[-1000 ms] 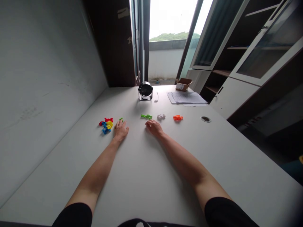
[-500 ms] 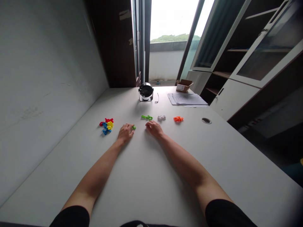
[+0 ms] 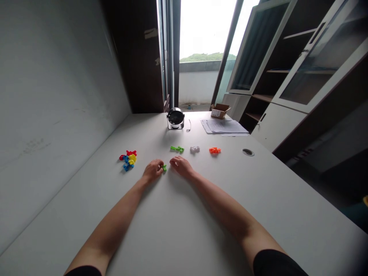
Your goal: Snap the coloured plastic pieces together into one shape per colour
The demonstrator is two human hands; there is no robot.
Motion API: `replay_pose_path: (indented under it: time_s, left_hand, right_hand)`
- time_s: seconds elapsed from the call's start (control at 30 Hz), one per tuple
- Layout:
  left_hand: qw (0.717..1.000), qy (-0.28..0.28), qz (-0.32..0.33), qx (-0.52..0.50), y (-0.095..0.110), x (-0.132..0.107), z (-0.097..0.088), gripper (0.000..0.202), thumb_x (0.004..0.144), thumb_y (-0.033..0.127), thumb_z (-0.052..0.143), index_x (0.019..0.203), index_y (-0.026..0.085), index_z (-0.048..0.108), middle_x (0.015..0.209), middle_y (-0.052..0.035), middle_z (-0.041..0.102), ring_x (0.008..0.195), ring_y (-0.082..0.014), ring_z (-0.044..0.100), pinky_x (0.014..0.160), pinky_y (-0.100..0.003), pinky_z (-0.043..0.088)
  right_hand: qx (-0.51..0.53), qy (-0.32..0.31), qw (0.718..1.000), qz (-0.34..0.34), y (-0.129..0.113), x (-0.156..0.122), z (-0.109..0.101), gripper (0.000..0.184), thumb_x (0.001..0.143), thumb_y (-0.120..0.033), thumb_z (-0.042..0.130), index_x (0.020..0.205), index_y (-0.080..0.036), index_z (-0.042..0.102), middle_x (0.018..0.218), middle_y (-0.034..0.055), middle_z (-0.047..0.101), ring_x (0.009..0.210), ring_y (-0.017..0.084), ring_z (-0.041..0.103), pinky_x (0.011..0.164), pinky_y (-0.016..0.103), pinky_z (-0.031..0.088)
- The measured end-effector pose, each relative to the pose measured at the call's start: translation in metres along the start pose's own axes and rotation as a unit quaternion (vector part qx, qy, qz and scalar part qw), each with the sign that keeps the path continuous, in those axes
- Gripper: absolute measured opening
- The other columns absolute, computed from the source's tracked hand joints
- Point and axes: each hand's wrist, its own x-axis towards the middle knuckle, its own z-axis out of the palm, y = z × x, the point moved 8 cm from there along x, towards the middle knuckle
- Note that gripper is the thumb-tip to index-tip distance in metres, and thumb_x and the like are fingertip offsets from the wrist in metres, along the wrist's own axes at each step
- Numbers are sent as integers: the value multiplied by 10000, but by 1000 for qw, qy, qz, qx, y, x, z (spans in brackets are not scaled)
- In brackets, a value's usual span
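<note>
My left hand (image 3: 153, 170) rests on the white table (image 3: 178, 214) with its fingers pinched on a small green plastic piece (image 3: 164, 168). My right hand (image 3: 179, 166) lies just to the right of that piece, fingers curled toward it, fingertips close to it; I cannot tell if they touch. Farther back stand a green assembly (image 3: 177, 148), a white piece (image 3: 194, 149) and an orange piece (image 3: 214, 150) in a row. A heap of red, yellow and blue pieces (image 3: 128, 159) lies to the left.
A small round black fan (image 3: 175, 118) stands at the table's far end, with a stack of papers (image 3: 223, 126) and a small cardboard box (image 3: 217, 110) to its right. A cable hole (image 3: 248, 152) is at right. A wall runs along the left; cabinets stand at right.
My left hand has carried the green piece from beside the coloured heap rightward and toward me. My right hand drew back to meet it. The view tilted slightly.
</note>
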Motion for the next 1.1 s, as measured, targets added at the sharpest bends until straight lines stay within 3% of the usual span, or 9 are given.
replay_pose_path:
  time_s: [0.17,0.33,0.47,0.67,0.9,1.1]
  left_hand:
    - [989,16,-89,-119,-9,0,8,119,831,266,600,927,214,647,857,-11,695,697,-143,603,682,-262,450]
    - [970,43,-119,-206,-18,2,12,166,822,336,620,904,194,649,840,-19,695,736,-151,619,680,-251,460]
    - [966,41,-111,-229,-18,2,16,184,824,362,625,888,191,651,838,-20,692,753,-155,623,690,-251,464]
    - [965,44,-103,-239,-16,1,17,225,830,408,637,888,192,654,834,-23,688,754,-155,616,689,-250,463]
    - [964,38,-98,-244,-12,1,14,239,821,415,650,895,187,656,840,-27,687,757,-153,615,685,-246,465]
    - [969,38,-95,-224,-9,1,12,209,838,379,622,902,184,662,855,-30,697,771,-154,625,696,-254,475]
  right_hand:
    - [28,-2,1000,-5,-2,0,0,127,917,-228,609,1002,-224,703,926,39,693,832,150,602,783,255,447]
    - [67,-18,998,-10,-10,-2,2,322,898,-259,630,1220,-256,626,938,11,706,675,103,584,684,220,440]
    - [83,-26,996,-25,-18,-3,5,270,882,-238,637,1151,-242,655,957,23,708,685,107,606,662,211,443]
    - [100,7,994,-45,-20,-2,1,170,915,-241,597,1060,-224,684,940,35,718,810,145,648,754,232,472]
    - [121,19,993,-1,-11,-1,0,170,918,-282,610,1063,-225,677,874,22,731,746,137,652,725,227,477]
    - [112,17,994,10,-7,-1,1,114,905,-274,605,962,-213,684,821,7,720,695,123,620,693,222,461]
